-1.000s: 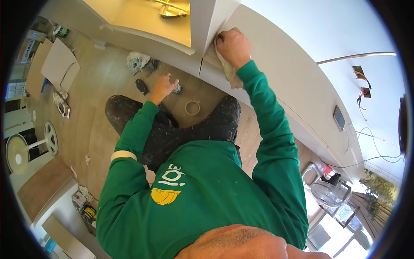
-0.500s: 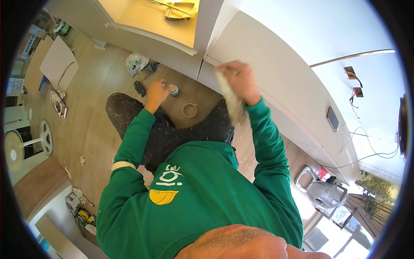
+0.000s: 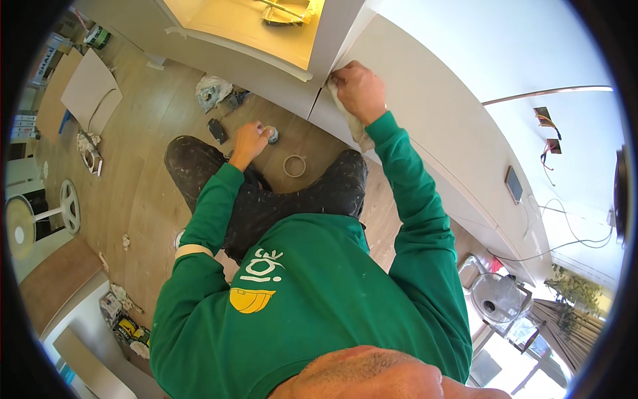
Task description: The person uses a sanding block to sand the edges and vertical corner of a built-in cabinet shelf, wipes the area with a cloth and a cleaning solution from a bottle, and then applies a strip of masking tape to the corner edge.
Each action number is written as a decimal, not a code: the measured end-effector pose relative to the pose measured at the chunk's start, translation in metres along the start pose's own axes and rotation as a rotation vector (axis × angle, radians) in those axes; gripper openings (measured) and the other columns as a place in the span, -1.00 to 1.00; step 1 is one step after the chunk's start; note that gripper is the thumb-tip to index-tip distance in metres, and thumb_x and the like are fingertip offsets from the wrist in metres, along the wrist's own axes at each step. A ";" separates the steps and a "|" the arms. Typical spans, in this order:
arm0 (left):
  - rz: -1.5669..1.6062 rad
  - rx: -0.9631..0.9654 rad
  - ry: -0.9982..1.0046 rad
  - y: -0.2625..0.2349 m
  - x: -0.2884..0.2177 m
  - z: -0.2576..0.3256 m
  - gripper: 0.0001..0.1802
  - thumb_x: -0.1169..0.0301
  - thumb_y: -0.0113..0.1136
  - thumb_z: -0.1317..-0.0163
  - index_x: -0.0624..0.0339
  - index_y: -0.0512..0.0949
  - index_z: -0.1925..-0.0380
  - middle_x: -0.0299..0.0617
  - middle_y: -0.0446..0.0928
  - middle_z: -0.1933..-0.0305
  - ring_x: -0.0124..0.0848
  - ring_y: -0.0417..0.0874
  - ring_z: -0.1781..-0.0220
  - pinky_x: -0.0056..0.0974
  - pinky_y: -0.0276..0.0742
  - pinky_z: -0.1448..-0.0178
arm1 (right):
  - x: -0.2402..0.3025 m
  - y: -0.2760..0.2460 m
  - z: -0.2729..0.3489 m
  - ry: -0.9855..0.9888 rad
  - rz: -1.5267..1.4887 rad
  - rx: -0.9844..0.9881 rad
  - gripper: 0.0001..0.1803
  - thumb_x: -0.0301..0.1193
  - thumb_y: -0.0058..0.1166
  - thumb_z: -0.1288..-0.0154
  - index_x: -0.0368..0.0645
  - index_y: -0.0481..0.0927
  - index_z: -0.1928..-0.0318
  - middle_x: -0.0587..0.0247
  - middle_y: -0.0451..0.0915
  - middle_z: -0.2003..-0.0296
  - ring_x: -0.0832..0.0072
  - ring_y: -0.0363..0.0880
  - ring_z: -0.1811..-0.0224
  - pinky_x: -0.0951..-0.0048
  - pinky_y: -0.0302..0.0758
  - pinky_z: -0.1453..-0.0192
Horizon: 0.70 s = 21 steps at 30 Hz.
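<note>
Wall panel (image 3: pixel 425 126): large, pale, running from upper centre down to the right; bare and smooth under the raised hand.
Cabinet opening (image 3: pixel 246 26): yellowish inside, white rim, just left of the panel's corner edge.
Wooden floor (image 3: pixel 139 153): brown planks, strewn with small things.
Green sweatshirt (image 3: pixel 312 292): fills the lower middle, both sleeves stretched upward in the picture.
Dark trousers (image 3: pixel 266 193): paint-flecked, knees spread on the floor.
Cardboard sheet (image 3: pixel 90 90): flat on the floor, upper left.
Fan (image 3: pixel 495 299): white, lower right, well apart from both hands.
Right hand (image 3: pixel 359 90): clenched on a pale rag, pressed to the panel right at the corner beside the cabinet opening; half a second ago lifted off and lower, a full second ago on the panel again, so back up against the edge now.
Rag (image 3: pixel 352 123): bunched under the right hand's fingers, its loose end hanging down along the wrist and touching the panel.
Left hand (image 3: pixel 249 136): down at the floor, closed around a small round tin; much the same place as in both earlier pictures.
Small round tin (image 3: pixel 271 135): greyish, on the floor, half covered by the left hand.
Crumpled white rag (image 3: pixel 212 90): on the floor near the cabinet base.
Tape roll (image 3: pixel 294 165): lying flat between the knees, near the left hand, not touched; unmoved.
</note>
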State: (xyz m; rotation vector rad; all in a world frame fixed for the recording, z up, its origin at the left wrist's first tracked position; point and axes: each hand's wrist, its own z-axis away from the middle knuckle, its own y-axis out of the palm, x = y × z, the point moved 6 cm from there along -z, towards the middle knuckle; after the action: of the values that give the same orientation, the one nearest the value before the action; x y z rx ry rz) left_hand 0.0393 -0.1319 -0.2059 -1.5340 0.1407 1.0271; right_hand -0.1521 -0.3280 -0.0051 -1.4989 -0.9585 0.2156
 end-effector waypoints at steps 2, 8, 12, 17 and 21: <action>0.019 -0.002 0.001 0.002 -0.008 -0.001 -0.61 0.16 0.33 -0.17 0.32 0.64 0.23 0.18 0.68 0.27 0.12 0.70 0.17 0.03 0.58 0.08 | 0.009 0.009 0.018 -0.111 -0.059 0.050 -0.82 -0.36 0.14 -0.25 0.04 0.81 0.26 0.18 0.69 0.25 0.10 0.67 0.18 0.14 0.60 0.08; 0.045 -0.055 -0.005 -0.006 0.005 0.004 -0.62 0.18 0.34 -0.17 0.32 0.63 0.25 0.17 0.68 0.28 0.12 0.70 0.20 0.03 0.58 0.12 | 0.006 -0.013 0.052 -0.034 -0.449 0.096 -0.83 -0.38 0.23 -0.25 -0.06 0.80 0.18 0.04 0.72 0.25 0.16 0.68 0.22 0.27 0.58 0.08; 0.033 -0.005 -0.015 -0.004 0.008 0.001 -0.62 0.16 0.34 -0.17 0.32 0.64 0.26 0.16 0.68 0.27 0.11 0.70 0.19 0.03 0.58 0.11 | -0.035 -0.019 -0.007 0.087 -0.333 0.008 -0.80 -0.31 0.20 -0.27 -0.06 0.81 0.19 -0.01 0.72 0.22 0.07 0.69 0.20 0.19 0.61 0.05; 0.054 -0.010 0.007 -0.001 -0.001 0.001 -0.61 0.14 0.33 -0.18 0.32 0.64 0.26 0.17 0.68 0.26 0.11 0.70 0.17 0.03 0.58 0.11 | -0.037 -0.006 -0.035 0.040 -0.142 0.000 -0.80 -0.33 0.15 -0.24 -0.02 0.81 0.23 0.04 0.73 0.21 0.00 0.68 0.13 0.13 0.61 0.04; 0.071 -0.021 -0.025 -0.004 0.007 -0.003 -0.59 0.13 0.33 -0.19 0.32 0.64 0.24 0.17 0.68 0.24 0.09 0.71 0.16 0.02 0.59 0.10 | -0.001 0.012 0.009 -0.081 -0.115 0.049 -0.81 -0.36 0.15 -0.19 0.07 0.82 0.27 0.12 0.71 0.24 0.05 0.67 0.19 0.11 0.60 0.10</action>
State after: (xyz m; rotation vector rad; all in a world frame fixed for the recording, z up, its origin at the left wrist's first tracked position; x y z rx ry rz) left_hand 0.0472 -0.1300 -0.2077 -1.5444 0.1689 1.1067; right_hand -0.1531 -0.3202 -0.0181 -1.3942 -1.0929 0.2164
